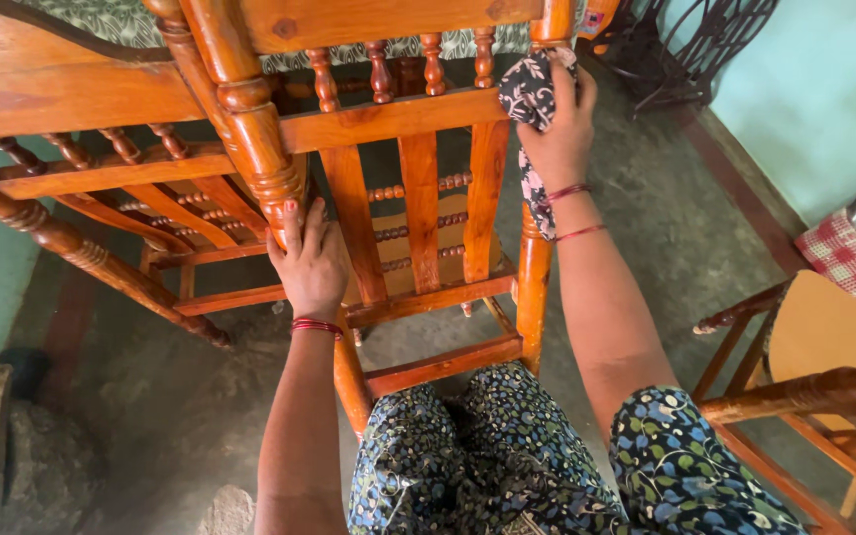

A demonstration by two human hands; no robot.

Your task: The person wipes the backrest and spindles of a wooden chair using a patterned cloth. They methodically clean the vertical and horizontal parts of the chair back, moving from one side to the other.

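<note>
Fingers [301, 223] on chair leg [249, 119], cloth [532, 94], second chair [824, 386]

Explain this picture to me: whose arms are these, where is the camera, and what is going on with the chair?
There is no machine here. The camera sits on a person's head and looks down, so the two bare arms are that person's own, and the flowered cloth at the bottom covers their knees. The left hand grips a turned leg of a wooden chair, which seems to be tipped over on the floor. The right hand presses a dark patterned rag against another leg, higher up. Both wrists wear red bangles. To the right stands a second chair, and behind it by the wall a red checked bag.
</note>
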